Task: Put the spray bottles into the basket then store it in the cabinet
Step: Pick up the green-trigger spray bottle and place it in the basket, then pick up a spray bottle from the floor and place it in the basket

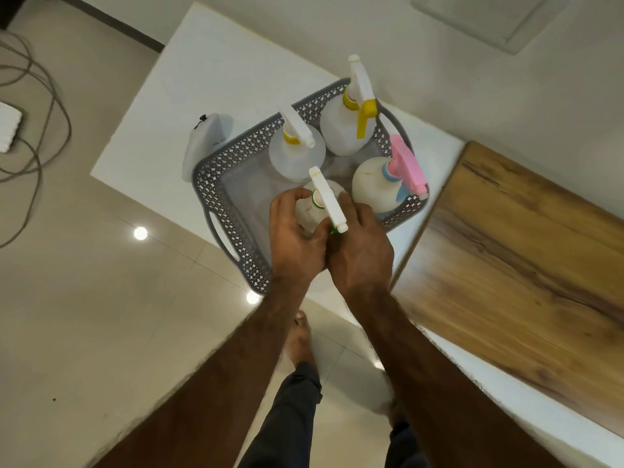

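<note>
- Our left hand (297, 231) curls round the left side of a pale translucent spray bottle with a green collar and a white trigger head (322, 206), fingers wrapped on its shoulder.
- Our right hand (359, 248) closes on the same bottle from the right, thumb near the green trigger tip; both hands grip it together, upright, over the near part of the basket.
- That bottle sits inside or just above the grey perforated plastic basket with loop handles (216, 184); we cannot tell whether its base touches the basket floor.
- At 12 o'clock from our hands stands a clear spray bottle with a yellow collar and white nozzle (297, 153), upright in the basket.
- At 1 o'clock, in the far corner of the basket, stands a larger clear spray bottle with a white head and yellow trigger (344, 130).
- At 2 o'clock, just beside the held bottle, stands a milky white spray bottle with a pink head and blue collar (374, 182), against the basket's right wall.
- At 10 o'clock, outside the basket and touching its far left wall, a white translucent bottle with a black cap (202, 143) lies on the white countertop (209, 62).
- At 4 o'clock, a wooden-grain panel (526, 265) adjoins the countertop.
- At 9 o'clock, grey cables (37, 106) lie on the beige tiled floor (101, 298).
</note>
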The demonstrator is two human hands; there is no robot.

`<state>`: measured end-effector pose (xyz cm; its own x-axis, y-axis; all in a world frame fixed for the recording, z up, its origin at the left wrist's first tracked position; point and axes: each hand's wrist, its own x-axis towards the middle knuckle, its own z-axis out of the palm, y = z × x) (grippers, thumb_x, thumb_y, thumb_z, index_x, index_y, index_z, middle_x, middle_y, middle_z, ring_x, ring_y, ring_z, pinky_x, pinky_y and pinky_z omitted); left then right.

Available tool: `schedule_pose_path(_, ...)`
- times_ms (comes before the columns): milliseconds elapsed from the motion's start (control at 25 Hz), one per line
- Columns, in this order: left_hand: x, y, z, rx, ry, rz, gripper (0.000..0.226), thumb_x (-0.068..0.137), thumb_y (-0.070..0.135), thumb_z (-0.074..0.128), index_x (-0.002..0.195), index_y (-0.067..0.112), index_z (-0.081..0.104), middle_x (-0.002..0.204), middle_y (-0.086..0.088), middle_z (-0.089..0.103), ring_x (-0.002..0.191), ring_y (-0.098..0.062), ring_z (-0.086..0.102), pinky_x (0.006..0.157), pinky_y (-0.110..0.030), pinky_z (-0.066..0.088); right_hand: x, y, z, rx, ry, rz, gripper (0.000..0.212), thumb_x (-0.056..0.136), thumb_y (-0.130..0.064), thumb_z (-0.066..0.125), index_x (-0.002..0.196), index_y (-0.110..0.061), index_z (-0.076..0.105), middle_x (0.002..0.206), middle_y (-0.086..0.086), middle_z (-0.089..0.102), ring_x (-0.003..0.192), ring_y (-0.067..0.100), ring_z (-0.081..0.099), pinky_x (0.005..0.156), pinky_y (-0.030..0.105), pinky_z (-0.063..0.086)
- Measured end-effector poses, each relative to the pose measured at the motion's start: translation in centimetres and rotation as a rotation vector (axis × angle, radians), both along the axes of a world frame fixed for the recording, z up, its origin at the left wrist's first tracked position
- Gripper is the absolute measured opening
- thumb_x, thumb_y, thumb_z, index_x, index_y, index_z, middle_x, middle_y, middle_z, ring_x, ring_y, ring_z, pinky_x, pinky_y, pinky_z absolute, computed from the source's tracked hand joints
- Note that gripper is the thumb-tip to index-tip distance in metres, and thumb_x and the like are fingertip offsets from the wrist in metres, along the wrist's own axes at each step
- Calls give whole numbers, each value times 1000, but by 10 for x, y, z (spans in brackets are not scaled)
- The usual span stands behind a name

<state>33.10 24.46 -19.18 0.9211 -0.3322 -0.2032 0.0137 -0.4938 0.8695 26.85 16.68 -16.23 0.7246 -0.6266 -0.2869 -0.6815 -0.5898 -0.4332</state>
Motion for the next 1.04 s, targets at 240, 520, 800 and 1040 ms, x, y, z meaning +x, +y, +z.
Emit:
schedule_pose_path(240, -54, 20, 24, 95, -137, 40, 49, 86, 23, 79, 128, 13, 57, 129, -5, 58, 122, -20, 58, 103, -50, 55, -62, 10, 6, -127, -235, -84, 49, 88, -29, 76, 130, -7, 64, 126, 14, 71, 113, 34, 69, 98, 46, 56)
schedule_pose_path(520, -224, -14, 37, 87, -173, -214, 19, 94, 14, 71, 109, 20, 61, 108, 2, 62, 97, -18, 63, 76, -40, 56, -241, 2, 1, -136, -414, -315, 35, 95, -24, 66, 125, -5, 68, 122, 14, 71, 113, 32, 65, 101, 49, 50)
schedule_pose_path(800, -478, -64, -2, 104, 22, -727, 9, 100, 18, 64, 108, 15, 66, 107, -4, 70, 87, 6, 65, 69, -3, 45, -517, -2, -38, -144, -322, -770, 37, 96, -24, 61, 129, -8, 67, 127, 13, 69, 116, 33, 64, 101, 47, 48)
schedule_pose_path(1040, -681, -73, -80, 316, 222, -1122, 6, 99, 24, 67, 105, 24, 66, 104, 8, 70, 88, 5, 65, 68, -1, 45, -723, 35, -120, -44, -177, -1167, 45, 91, -30, 55, 129, -9, 64, 123, 11, 68, 105, 34, 65, 88, 46, 53)
